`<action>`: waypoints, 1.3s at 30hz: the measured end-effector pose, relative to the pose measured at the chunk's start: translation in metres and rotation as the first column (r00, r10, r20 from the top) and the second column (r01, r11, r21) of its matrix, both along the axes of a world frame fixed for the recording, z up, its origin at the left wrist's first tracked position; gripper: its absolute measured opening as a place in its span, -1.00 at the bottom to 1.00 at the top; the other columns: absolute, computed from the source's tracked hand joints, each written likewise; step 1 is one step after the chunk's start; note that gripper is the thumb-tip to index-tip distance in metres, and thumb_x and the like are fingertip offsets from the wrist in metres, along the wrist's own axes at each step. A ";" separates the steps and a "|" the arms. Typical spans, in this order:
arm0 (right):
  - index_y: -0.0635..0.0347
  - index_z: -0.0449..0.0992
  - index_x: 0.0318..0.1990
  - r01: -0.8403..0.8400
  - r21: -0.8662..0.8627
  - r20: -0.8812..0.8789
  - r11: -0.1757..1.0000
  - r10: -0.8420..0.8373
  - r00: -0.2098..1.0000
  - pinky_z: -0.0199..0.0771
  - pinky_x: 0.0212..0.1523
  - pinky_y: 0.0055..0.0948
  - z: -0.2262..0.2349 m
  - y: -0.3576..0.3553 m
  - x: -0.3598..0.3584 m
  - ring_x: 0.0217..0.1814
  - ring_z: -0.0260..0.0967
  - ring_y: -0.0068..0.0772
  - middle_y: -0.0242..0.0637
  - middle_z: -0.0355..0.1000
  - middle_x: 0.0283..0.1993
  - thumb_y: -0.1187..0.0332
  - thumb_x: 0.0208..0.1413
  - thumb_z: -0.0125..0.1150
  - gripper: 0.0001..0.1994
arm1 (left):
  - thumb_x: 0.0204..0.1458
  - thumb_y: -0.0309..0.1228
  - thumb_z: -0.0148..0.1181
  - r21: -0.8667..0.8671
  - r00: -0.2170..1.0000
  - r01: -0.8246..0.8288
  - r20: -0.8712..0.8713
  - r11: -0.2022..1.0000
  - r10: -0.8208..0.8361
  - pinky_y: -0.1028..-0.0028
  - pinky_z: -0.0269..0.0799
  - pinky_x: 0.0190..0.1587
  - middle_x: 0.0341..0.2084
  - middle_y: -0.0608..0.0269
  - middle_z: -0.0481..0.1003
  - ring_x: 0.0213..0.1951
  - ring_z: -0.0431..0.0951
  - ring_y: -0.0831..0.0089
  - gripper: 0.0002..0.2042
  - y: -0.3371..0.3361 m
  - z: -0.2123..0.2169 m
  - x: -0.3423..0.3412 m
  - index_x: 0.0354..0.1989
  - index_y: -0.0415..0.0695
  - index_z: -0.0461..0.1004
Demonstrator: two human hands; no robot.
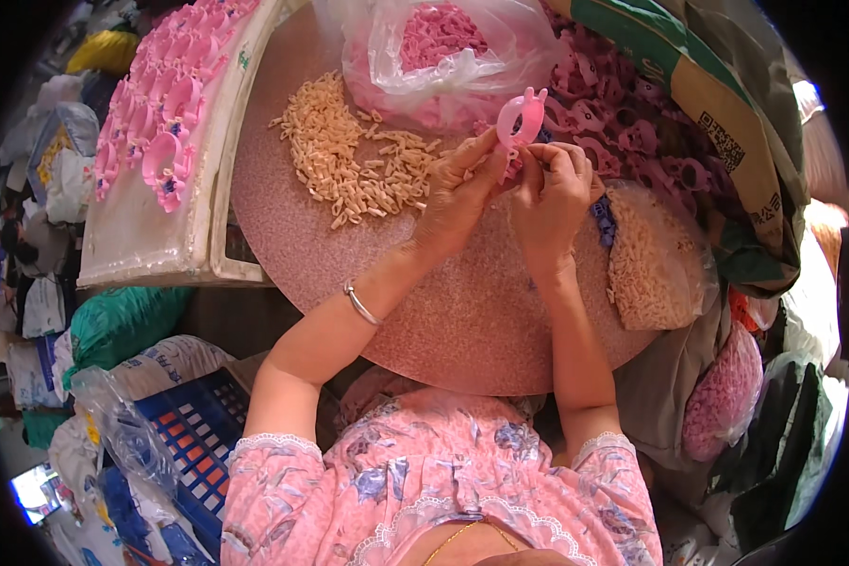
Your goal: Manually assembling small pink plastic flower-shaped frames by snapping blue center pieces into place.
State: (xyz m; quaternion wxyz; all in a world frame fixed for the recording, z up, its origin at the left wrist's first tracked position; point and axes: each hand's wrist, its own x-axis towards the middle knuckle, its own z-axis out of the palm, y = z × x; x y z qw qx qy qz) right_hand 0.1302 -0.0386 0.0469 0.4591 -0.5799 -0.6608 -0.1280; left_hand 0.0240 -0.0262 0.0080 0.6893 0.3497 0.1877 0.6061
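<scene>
A pink plastic ring with two small ear-like points (528,111) stands up between my hands, over the far side of the round table. My left hand (455,196) pinches its lower left side between thumb and fingers. Closed at its lower end, my right hand (552,193) has its fingertips against the ring's base; whether they also hold a small part is hidden. Left of my hands lies a loose pile of small beige plastic pieces (323,141). Just right of my right hand are some small blue pieces (604,223).
A clear bag of pink parts (443,90) sits at the back of the table (443,325). At right, an opened sack (717,118) has pink rings beside it, near a bag of beige pieces (653,269). Finished-looking pink rings (165,104) cover a white box (151,245) at left.
</scene>
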 end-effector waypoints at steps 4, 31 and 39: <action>0.14 0.53 -0.40 -0.032 0.034 0.142 0.999 0.027 0.989 0.08 -0.09 -0.38 0.010 -0.002 0.003 -0.23 0.33 -0.29 -0.38 0.41 -0.37 0.52 -0.06 0.24 -0.94 | 0.21 -0.45 0.03 -0.042 0.982 0.068 0.181 0.997 -0.060 0.59 0.46 -0.10 -0.18 0.52 0.40 -0.16 0.41 0.69 -0.71 -0.003 0.007 0.001 0.10 -0.06 0.41; 0.34 0.53 -0.38 -0.413 -0.142 -0.475 0.899 0.304 0.826 0.39 -0.38 -0.64 0.004 0.007 0.019 -0.36 0.38 -0.65 -0.38 0.43 -0.29 0.61 -0.05 0.27 -0.93 | 0.20 -0.44 -0.01 -0.113 0.899 0.262 0.390 0.958 -0.199 0.23 0.53 0.03 0.02 0.19 0.39 -0.03 0.48 0.40 -0.67 0.008 0.005 -0.009 0.15 -0.10 0.26; 0.22 0.52 -0.37 -0.190 -0.033 0.045 0.981 0.191 0.981 0.29 -0.17 -0.43 0.000 0.007 0.012 -0.28 0.40 -0.33 -0.31 0.41 -0.32 0.57 -0.07 0.24 -0.91 | 0.18 -0.42 0.06 -0.052 0.991 0.093 0.101 0.994 -0.088 0.48 0.59 -0.17 -0.20 0.34 0.50 -0.20 0.52 0.59 -0.68 0.003 0.008 -0.007 0.11 -0.13 0.37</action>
